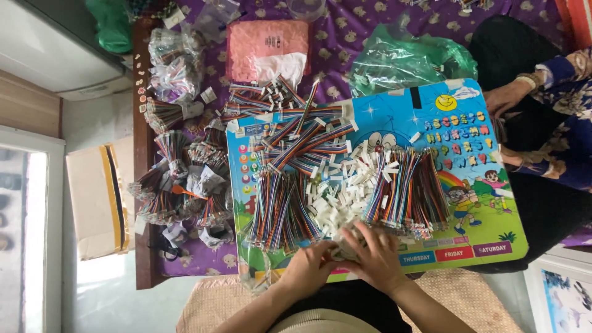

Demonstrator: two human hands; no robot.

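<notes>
A loose heap of small white plastic connectors (pixel 336 197) lies mid-board, between 2 fans of multicoloured wires.

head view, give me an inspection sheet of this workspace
surface: colourful picture board lying on a purple patterned cloth
job's things: pile of small white connectors; both hands meet at its near edge
clutter: bundled wire sets left of the board, pink packet, green plastic bag
grips: left hand and right hand closed around connectors
cables: loose multicoloured ribbon wires and across the board
surroundings: cardboard box on the floor; another person's hand at the far side
</notes>
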